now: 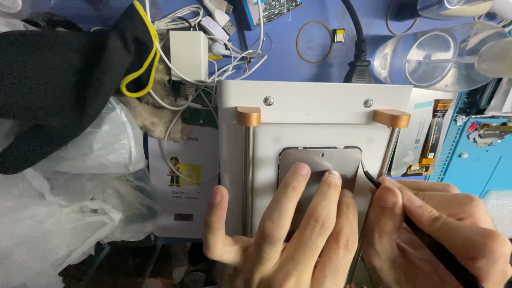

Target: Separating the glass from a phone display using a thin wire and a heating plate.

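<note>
The left hand (282,229) lies palm down, fingers spread and stretched forward, thumb splayed out to the side. Just beside it, the right hand (442,229) is curled in a pen-like pinch, thumb and forefinger pressed together, knuckles raised.

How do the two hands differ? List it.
The left hand lies flat and empty, fingers spread on the grey phone panel; the right hand is curled, pinching black tweezers. The left sits over the panel, the right at its right edge. Both are bare.

Flat grey panel (326,160), black tweezers (426,240)
</note>
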